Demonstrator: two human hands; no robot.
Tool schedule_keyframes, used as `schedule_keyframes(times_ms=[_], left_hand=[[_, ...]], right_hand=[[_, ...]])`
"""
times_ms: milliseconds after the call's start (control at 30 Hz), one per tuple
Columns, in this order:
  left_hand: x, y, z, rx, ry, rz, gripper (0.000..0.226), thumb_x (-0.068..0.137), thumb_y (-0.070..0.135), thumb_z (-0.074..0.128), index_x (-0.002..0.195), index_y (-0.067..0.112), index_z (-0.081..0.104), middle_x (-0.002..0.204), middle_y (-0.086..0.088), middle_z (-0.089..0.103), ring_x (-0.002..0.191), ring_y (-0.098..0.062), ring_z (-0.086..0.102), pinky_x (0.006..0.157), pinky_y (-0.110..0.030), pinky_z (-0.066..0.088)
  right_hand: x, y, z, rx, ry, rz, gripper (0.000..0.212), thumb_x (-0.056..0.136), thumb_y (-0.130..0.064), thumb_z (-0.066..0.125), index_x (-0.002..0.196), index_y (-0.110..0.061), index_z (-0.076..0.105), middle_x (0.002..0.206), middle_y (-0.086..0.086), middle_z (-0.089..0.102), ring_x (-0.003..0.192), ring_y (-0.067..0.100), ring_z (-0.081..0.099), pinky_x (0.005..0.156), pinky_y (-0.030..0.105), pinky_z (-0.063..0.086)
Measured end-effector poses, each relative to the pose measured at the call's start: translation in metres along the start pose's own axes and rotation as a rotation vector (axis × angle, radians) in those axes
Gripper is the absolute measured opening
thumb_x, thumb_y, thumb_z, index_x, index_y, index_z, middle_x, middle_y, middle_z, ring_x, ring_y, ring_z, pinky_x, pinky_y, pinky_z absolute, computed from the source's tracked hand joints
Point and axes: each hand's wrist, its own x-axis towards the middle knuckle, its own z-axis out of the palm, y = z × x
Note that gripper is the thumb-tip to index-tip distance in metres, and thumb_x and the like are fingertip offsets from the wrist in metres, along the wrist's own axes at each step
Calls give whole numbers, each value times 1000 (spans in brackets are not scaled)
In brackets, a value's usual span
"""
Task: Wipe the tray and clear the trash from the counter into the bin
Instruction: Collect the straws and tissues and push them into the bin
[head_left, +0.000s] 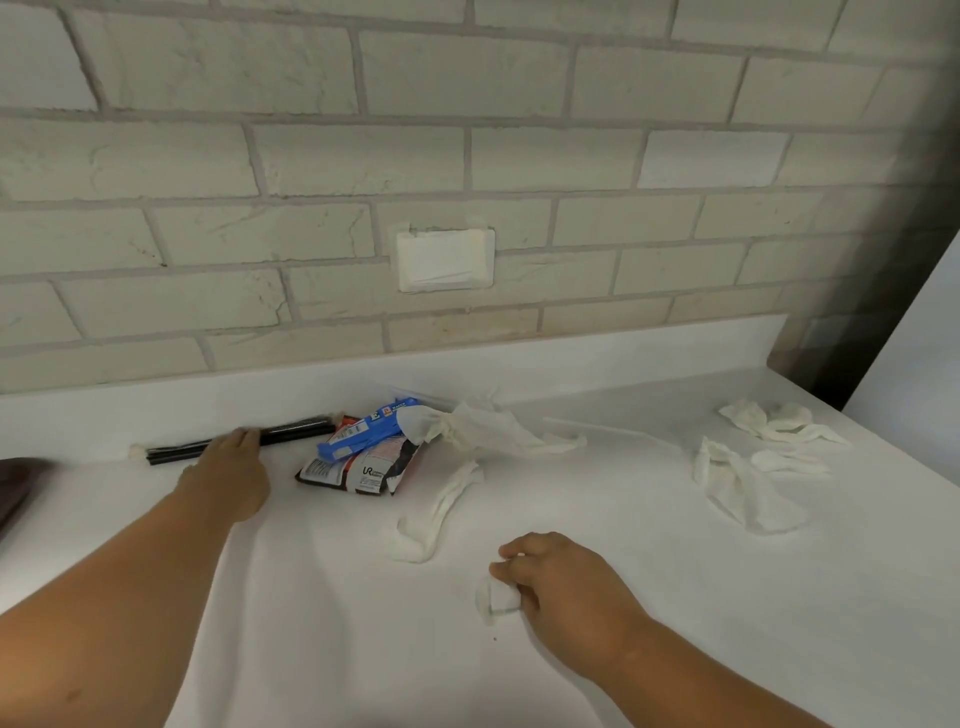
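While you are clearing desk trash, your right hand is pinching a wad; left hand, fingers released, is touching a stick, likely needing a grip next.

Left hand seemingly touches a black stick; right hand pinches a crumpled tissue.

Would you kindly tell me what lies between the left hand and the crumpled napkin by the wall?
In the head view, a blue wrapper atop a dark printed packet lies between the left hand and the napkin.
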Motion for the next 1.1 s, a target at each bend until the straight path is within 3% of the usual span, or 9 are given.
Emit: schedule_keyframes(times_ms=[200,433,567,667,767,833,933,1000,1100], left_hand=[[-3,4,-7,286,93,-64,41,92,24,38,132,18,41,125,-5,42,119,-26,38,99,-42,39],[-7,-16,-2,185,123,23,27,91,17,44,117,13,49,118,-6,56,115,-26,50,100,-40,37],[-16,-25,-3,157,98,16,37,93,20,42,129,14,40,118,-8,54,112,-30,54,96,-39,39],[-18,-28,-8,178,82,-13,35,93,22,44,127,18,46,118,-6,51,113,-28,52,93,-39,42],[-14,-30,-11,172,91,11,36,90,15,45,125,18,51,121,-5,49,117,-26,48,96,-40,43],[-10,-31,-8,113,70,48,53,88,9,41,140,17,36,145,-4,37,135,-24,32,109,-43,33],[-7,-27,-10,167,-77,46,67,91,8,32,151,22,5,158,2,9,146,-20,9,117,-45,18],[-6,-25,-11,204,-120,28,66,93,10,29,151,23,1,158,2,11,145,-21,11,117,-44,19],[-4,-26,-11,221,-70,1,56,94,15,32,148,20,19,146,-1,32,135,-23,32,109,-42,32]], right_hand=[[3,0,-3,19,14,3,29,51,-35,62,75,-47,72,84,-30,65,72,-11,61,62,1,43],[1,-6,-6,22,40,28,28,59,-34,58,80,-45,72,87,-29,64,74,-8,63,62,2,45],[-4,-4,-7,54,32,16,68,76,-49,16,124,-31,61,130,-17,52,119,6,48,93,11,31],[-7,-5,-6,79,32,1,80,72,-61,8,131,-31,54,139,-17,44,128,6,40,95,11,22],[-5,-8,-5,12,5,22,56,80,-52,26,116,-34,65,124,-18,58,113,3,55,90,8,34],[-6,-10,-7,48,-1,62,40,75,-44,36,90,-42,72,98,-24,66,85,-5,65,71,4,46],[-6,-10,-6,27,-24,45,35,73,-41,37,81,-48,71,90,-29,65,76,-11,62,64,2,46],[-5,-8,-5,33,-38,39,32,72,-41,41,80,-48,71,89,-30,65,76,-11,62,63,1,46],[-2,-6,-4,-16,-40,20,23,61,-41,57,77,-48,72,86,-30,65,74,-11,62,62,1,45]])
